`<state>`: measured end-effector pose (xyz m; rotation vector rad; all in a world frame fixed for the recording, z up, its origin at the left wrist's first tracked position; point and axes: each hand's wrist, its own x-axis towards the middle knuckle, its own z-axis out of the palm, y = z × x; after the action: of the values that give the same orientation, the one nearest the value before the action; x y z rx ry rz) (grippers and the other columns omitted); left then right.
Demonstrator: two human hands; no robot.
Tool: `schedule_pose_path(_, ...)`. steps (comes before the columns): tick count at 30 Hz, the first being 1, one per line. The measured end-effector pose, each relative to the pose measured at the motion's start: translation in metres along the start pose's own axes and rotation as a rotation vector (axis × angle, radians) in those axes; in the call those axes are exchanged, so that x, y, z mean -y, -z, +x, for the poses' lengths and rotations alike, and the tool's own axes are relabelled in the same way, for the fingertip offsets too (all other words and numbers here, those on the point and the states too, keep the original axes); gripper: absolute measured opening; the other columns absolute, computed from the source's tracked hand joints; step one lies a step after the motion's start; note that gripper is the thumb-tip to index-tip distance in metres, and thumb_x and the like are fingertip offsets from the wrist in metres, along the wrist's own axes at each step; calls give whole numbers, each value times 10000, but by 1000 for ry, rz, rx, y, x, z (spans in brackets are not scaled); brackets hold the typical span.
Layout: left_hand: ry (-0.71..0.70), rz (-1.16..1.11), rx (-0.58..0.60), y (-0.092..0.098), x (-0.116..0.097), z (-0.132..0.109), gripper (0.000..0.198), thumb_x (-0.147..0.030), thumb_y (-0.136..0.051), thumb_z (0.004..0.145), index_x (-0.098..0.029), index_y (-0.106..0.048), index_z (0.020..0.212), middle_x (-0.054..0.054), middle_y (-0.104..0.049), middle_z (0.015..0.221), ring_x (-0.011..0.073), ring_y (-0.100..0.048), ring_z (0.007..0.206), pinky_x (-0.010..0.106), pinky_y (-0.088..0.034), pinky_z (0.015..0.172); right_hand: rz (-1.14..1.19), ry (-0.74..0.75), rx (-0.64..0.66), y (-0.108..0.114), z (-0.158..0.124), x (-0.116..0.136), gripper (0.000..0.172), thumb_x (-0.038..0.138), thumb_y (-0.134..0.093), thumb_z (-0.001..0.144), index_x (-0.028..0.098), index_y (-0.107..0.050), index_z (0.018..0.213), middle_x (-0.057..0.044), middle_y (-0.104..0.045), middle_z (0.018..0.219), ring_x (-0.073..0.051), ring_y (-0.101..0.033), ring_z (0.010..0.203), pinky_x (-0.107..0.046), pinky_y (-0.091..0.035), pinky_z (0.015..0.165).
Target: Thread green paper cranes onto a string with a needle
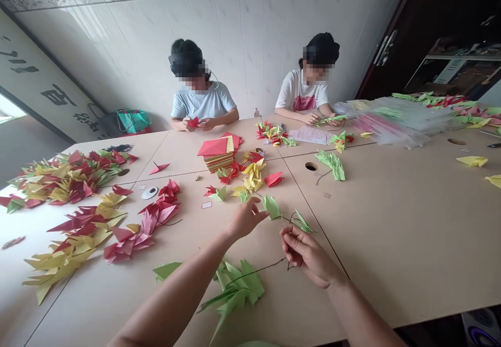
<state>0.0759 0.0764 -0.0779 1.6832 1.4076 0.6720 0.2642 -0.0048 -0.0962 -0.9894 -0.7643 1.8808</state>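
Observation:
My left hand (246, 217) reaches over the middle of the table, thumb and forefinger apart, close beside a green folded paper crane (271, 207); I cannot tell whether they touch. Closed in a pinch, my right hand (305, 253) holds a dark string (270, 266). That string runs left to a bunch of green paper cranes (242, 284) lying below my forearms. A thin pale tip, too small to name, sticks up from the right fingertips. Just beyond that hand lies another green folded paper (301, 222) with dark string by it.
Paper cranes lie heaped (70, 175) at left, with yellow and pink strings of them (144, 227) nearer. A stack of coloured paper squares (219, 154) stands mid-table. Two people sit opposite, handling paper. Plastic bags (407, 120) lie at right. The tabletop has a round hole (311, 166).

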Motion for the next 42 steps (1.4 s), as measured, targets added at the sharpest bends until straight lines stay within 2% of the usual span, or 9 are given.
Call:
schedule_pose_path(4,-40,-58,-63,-25,5,26,149,-288,-716,683,-216,-606,755,-40,-462,573,181,-520,617,339,-421,642,-63,27,7,-5,-3,0,317,449,-746,769,181,-616,876,27,-583,666,-73,-492,526,-186,-329,486)
schedule_pose_path(8,-105,-100,-77,-24,-3,24,246,-180,-657,694,-224,-481,528,-41,-379,537,162,-471,594,314,-376,613,-84,135,-52,-5,-6,3,310,461,-717,793,205,-602,926,31,-569,668,-88,-473,525,-204,-322,483)
schedule_pose_path(11,-135,-100,-104,-6,-14,4,194,-195,-616,742,-209,-511,579,-26,-445,590,150,-448,594,296,-378,589,-95,248,-126,-3,-5,3,310,475,-679,826,268,-584,1037,47,-563,678,-99,-467,544,-212,-338,499)
schedule_pose_path(15,-195,-83,-131,24,-32,-41,92,-212,-553,832,-196,-622,773,23,-570,777,151,-499,675,260,-409,587,-156,332,-145,-12,-4,6,247,445,-689,828,227,-680,944,7,-597,746,-108,-496,599,-236,-393,543)
schedule_pose_path(22,-501,72,-128,54,-55,-107,285,-38,-452,838,-224,-644,938,63,-580,1012,152,-575,825,251,-456,718,-499,474,20,-66,-11,41,278,455,-622,869,206,-701,964,-12,-601,720,-132,-520,612,-253,-447,553)
schedule_pose_path(27,-471,-138,-40,71,-55,-121,130,-254,-533,921,-222,-651,965,84,-540,1105,200,-547,1004,288,-453,863,-660,639,-12,-94,-20,59,230,396,-617,876,205,-647,751,9,-551,664,-120,-494,554,-233,-429,509)
schedule_pose_path(31,-463,-360,-13,80,-53,-122,418,-527,-452,934,-197,-684,826,103,-534,1199,273,-435,1210,361,-365,1031,-687,801,-52,-107,-26,58,175,296,-587,903,225,-613,746,7,-552,688,-126,-500,578,-234,-442,533)
schedule_pose_path(37,-366,-552,2,77,-60,-127,172,-325,-655,865,-190,-627,763,76,-574,1136,207,-569,1002,296,-482,855,-632,881,-33,-123,-31,54,100,231,-581,905,238,-656,840,3,-578,724,-128,-523,600,-240,-445,544)
schedule_pose_path(42,-430,-508,-44,80,-57,-138,90,-224,-641,874,-227,-658,786,67,-624,1042,240,-527,1131,309,-495,874,-374,699,32,-128,-27,54,125,297,-621,889,229,-656,790,25,-517,648,-114,-477,562,-238,-433,522)
